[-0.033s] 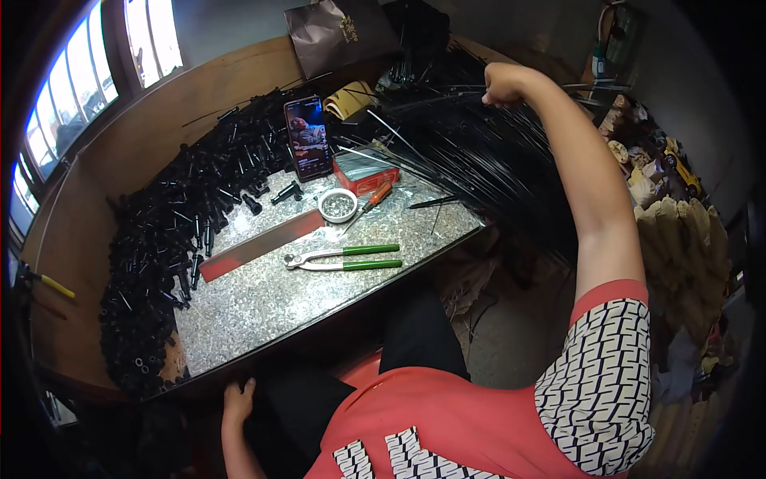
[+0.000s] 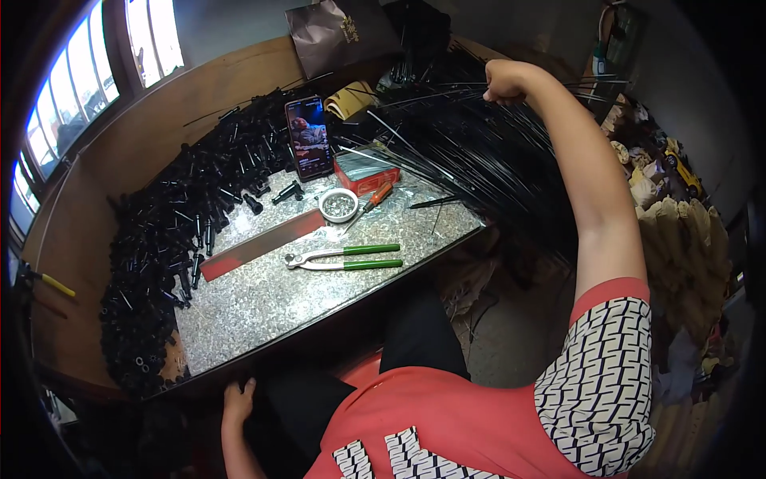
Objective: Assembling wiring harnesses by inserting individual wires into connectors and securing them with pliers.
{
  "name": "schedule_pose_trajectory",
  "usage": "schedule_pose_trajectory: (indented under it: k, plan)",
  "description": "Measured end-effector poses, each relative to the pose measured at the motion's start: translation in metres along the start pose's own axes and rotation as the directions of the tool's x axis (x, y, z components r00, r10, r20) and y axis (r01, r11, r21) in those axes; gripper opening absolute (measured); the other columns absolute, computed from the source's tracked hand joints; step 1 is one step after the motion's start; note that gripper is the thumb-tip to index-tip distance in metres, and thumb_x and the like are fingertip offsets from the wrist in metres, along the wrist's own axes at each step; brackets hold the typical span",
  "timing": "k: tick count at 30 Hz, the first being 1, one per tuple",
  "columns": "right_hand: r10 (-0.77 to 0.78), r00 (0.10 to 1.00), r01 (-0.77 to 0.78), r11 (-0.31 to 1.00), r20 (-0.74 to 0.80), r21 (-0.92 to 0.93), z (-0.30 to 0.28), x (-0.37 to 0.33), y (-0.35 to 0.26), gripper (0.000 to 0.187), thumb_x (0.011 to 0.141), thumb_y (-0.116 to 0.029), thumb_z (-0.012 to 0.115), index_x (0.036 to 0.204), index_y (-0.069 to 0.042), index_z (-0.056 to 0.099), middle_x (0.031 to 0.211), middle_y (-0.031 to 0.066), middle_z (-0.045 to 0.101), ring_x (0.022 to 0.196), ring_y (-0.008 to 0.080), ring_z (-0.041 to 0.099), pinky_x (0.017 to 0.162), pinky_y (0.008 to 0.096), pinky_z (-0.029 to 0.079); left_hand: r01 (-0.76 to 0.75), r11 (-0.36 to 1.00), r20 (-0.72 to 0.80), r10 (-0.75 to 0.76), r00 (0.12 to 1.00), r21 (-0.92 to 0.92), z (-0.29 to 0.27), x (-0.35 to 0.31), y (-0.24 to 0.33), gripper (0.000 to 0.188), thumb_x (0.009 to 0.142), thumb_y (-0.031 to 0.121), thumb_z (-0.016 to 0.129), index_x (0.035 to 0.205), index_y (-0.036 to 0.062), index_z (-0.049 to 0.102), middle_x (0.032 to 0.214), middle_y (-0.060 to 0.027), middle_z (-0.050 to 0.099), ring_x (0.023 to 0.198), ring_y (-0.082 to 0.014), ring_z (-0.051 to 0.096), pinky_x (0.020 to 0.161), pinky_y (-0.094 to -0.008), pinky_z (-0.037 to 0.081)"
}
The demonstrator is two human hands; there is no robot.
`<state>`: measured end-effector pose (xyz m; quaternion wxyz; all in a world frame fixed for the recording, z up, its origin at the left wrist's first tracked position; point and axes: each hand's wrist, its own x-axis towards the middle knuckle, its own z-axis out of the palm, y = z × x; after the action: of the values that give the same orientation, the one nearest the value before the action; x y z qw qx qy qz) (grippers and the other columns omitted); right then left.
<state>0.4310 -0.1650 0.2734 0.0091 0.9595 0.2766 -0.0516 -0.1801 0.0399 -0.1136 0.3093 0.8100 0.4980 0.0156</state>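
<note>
My right hand [image 2: 506, 82] is stretched out to the far right, closed in a fist around thin black rods [image 2: 447, 86]. The rods stick out on both sides of the fist, above a big heap of similar rods [image 2: 487, 152]. Low at the left, my left hand [image 2: 238, 397] is at the table's near edge beside my thigh. Its thumb shows, but the other fingers are mostly hidden in shadow. Green-handled end-cutting pliers [image 2: 343, 257] lie on the speckled tabletop [image 2: 263, 307], apart from both hands.
A white bowl of small metal pieces [image 2: 338, 206], an orange-handled screwdriver [image 2: 377, 196], a red box [image 2: 365, 177] and a long reddish bar [image 2: 263, 246] are on the table. A phone [image 2: 308, 137] stands behind. Black tubular parts [image 2: 159, 227] pile up leftward; gloves [image 2: 678, 239] lie at right.
The rods at my right hand have shifted slightly upward. My left hand and the things on the table have not moved.
</note>
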Motion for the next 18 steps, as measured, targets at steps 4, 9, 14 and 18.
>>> schedule_pose_trajectory:
  k: [4,9,14,18]
  plan:
    - [0.031,1.000,-0.031,0.999,-0.005,-0.019,-0.017,-0.006,-0.011,0.028,0.091,-0.015,0.061,0.068,0.001,0.059,0.060,0.0062,0.058,0.048,0.0139,0.053,0.044,0.0287,0.043,0.021,1.000,0.047,-0.021,0.999,-0.009,-0.005,-0.006,0.002,0.054,0.091,0.035,0.058,0.120,-0.0104,0.054,0.120,-0.0329,0.055,0.116,-0.0444,0.051,0.100,-0.0447,0.040]
    - [0.012,0.990,0.033,0.948,-0.139,0.317,-0.022,0.016,0.009,0.032,0.092,-0.020,0.061,0.066,-0.002,0.056,0.058,0.0040,0.054,0.045,0.0121,0.048,0.040,0.0275,0.037,-0.021,1.000,0.049,0.021,0.999,0.000,0.000,-0.009,-0.004,0.056,0.090,0.035,0.059,0.123,-0.0095,0.051,0.122,-0.0321,0.054,0.118,-0.0437,0.050,0.101,-0.0438,0.039]
    - [0.039,0.909,0.103,0.944,-0.415,0.315,0.009,0.035,0.006,0.031,0.090,-0.025,0.064,0.073,0.000,0.059,0.061,0.0060,0.059,0.044,0.0134,0.047,0.041,0.0292,0.036,-0.051,0.999,0.042,0.051,0.998,0.009,-0.001,-0.010,-0.003,0.056,0.090,0.035,0.059,0.125,-0.0079,0.051,0.123,-0.0304,0.054,0.118,-0.0427,0.050,0.101,-0.0435,0.039]
    - [0.055,0.930,0.041,0.967,-0.363,0.251,0.019,0.040,-0.005,0.032,0.090,-0.027,0.064,0.082,0.004,0.064,0.071,0.0119,0.064,0.062,0.0218,0.060,0.058,0.0363,0.048,-0.096,0.995,0.083,0.098,0.992,-0.025,-0.009,-0.014,0.013,0.055,0.089,0.034,0.060,0.126,-0.0058,0.051,0.125,-0.0283,0.054,0.119,-0.0414,0.050,0.102,-0.0430,0.039]
